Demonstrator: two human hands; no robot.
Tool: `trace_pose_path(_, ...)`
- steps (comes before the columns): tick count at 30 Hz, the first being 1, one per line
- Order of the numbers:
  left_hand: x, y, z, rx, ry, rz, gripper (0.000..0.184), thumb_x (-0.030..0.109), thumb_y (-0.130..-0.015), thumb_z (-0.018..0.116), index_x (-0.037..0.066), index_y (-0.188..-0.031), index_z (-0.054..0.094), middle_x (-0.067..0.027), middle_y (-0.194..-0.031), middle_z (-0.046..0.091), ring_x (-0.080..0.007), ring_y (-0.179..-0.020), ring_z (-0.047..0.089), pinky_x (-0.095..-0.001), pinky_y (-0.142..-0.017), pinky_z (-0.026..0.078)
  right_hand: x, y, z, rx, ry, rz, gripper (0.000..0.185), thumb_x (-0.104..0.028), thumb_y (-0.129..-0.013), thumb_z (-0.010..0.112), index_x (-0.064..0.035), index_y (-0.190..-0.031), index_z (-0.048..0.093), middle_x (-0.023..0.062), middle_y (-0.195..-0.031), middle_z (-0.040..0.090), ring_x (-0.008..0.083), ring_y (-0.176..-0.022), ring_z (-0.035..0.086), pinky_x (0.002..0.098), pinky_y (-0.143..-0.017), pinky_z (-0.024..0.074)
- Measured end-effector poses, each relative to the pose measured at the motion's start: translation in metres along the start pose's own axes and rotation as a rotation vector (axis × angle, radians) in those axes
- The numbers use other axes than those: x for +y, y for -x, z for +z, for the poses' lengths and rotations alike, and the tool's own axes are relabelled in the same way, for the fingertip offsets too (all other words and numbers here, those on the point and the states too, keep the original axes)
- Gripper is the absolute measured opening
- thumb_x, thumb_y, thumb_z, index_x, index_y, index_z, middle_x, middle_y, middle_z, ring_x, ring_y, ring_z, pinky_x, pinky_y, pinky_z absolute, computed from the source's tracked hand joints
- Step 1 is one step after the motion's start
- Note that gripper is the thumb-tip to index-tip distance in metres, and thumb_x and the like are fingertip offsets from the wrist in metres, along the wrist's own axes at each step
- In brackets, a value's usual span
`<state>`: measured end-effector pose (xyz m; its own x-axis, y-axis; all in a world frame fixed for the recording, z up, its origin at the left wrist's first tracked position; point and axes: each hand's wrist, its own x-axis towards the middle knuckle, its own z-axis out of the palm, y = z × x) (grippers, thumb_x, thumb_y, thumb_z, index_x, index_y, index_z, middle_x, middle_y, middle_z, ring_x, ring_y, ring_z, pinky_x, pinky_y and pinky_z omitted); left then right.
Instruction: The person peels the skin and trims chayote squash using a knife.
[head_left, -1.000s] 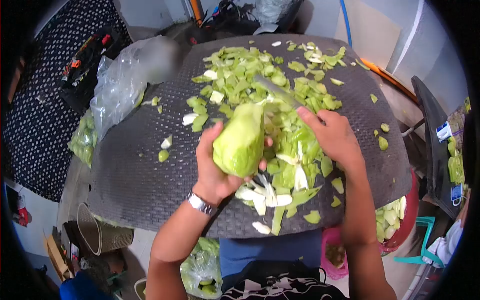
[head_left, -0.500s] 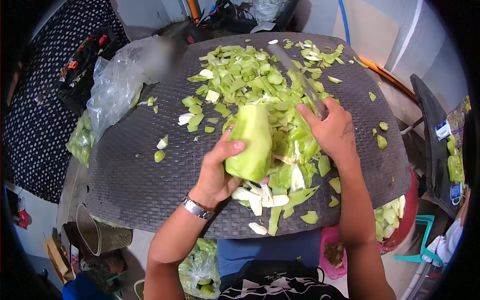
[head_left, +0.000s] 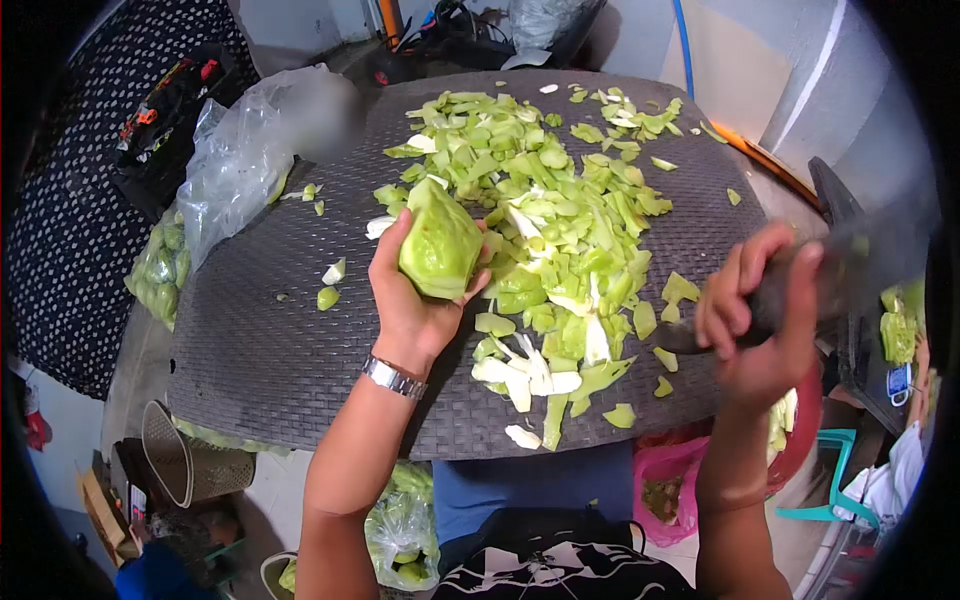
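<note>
My left hand [head_left: 420, 290] is wrapped round a peeled green papaya [head_left: 440, 240], tilted toward me above the table's left-middle part. Its pale green surface has flat cut facets, and a white bit shows at the top. Out to the right, my right hand [head_left: 765, 320] grips a broad-bladed knife [head_left: 870, 255] by its dark handle. The blade is raised, points away to the right and is smeared by motion. Between the hands, a wide heap of green peelings [head_left: 560, 240] covers the middle of the table. White core strips [head_left: 525, 375] lie at its near end.
The dark woven-top table [head_left: 270, 360] has loose scraps around the heap. A clear plastic bag [head_left: 240, 150] lies on its left side. Below are a beige basket [head_left: 200, 470], a pink bag [head_left: 670, 490], a red tub [head_left: 805, 430] and a teal stool [head_left: 830, 470].
My right hand has swung the knife from over the heap out to the right. My left hand has shifted left and turned the papaya, so a different side faces me.
</note>
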<state>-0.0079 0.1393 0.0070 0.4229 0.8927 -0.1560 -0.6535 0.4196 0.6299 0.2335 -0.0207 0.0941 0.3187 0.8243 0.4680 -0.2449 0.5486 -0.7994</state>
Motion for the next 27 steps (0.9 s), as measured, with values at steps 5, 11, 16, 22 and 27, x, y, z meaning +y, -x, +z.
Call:
trace_pose_path(5,0.004,0.004,-0.003,-0.106,-0.045,-0.003,0.056,0.05,-0.1,0.057,0.01,-0.139,0.057,-0.0168,-0.122,0.071,-0.0302,-0.099,0.071,-0.0434,-0.082,0.057,0.028,0.01,-0.013,-0.038,0.39,0.971,0.039,-0.045,-0.105,0.06,-0.01,-0.089,0.052,-0.0057,-0.058,0.038,0.0053,-0.04,0.033,0.0267,-0.038,0.0313)
trace_pose_path(11,-0.006,0.0,0.002,-0.085,0.006,-0.082,0.058,0.045,-0.1,0.057,0.009,-0.146,0.051,-0.0218,-0.136,0.061,-0.0415,-0.118,0.062,-0.0543,-0.1,0.051,0.03,0.025,-0.009,-0.077,0.273,1.016,0.044,-0.051,-0.105,0.059,-0.0093,-0.092,0.054,-0.005,-0.059,0.04,0.0061,-0.04,0.035,0.0273,-0.039,0.0337)
trace_pose_path(16,-0.007,0.001,0.002,-0.111,-0.009,-0.129,0.057,0.046,-0.101,0.056,0.009,-0.144,0.052,-0.0205,-0.132,0.065,-0.039,-0.108,0.067,-0.0473,-0.088,0.054,0.009,0.033,0.017,0.005,0.151,0.762,0.052,-0.057,-0.11,0.043,-0.0083,-0.094,0.054,-0.002,-0.06,0.041,0.0075,-0.04,0.034,0.0265,-0.04,0.0348)
trace_pose_path(22,-0.009,0.002,0.007,-0.049,0.013,-0.134,0.056,0.048,-0.1,0.055,0.009,-0.14,0.056,-0.0183,-0.126,0.069,-0.0359,-0.102,0.07,-0.0426,-0.079,0.054,0.049,0.041,0.005,0.104,-0.289,1.01,0.041,-0.051,-0.109,0.045,-0.0127,-0.1,0.056,-0.0052,-0.057,0.035,0.0066,-0.036,0.029,0.0291,-0.037,0.0291)
trace_pose_path(27,-0.009,-0.001,0.004,-0.037,0.01,-0.131,0.055,0.05,-0.1,0.054,0.011,-0.139,0.057,-0.0171,-0.123,0.07,-0.0354,-0.101,0.071,-0.0424,-0.077,0.054,0.041,0.039,0.003,-0.014,-0.451,1.088,0.042,-0.051,-0.109,0.047,-0.0105,-0.104,0.059,-0.0073,-0.054,0.032,0.006,-0.035,0.027,0.0279,-0.035,0.0288)
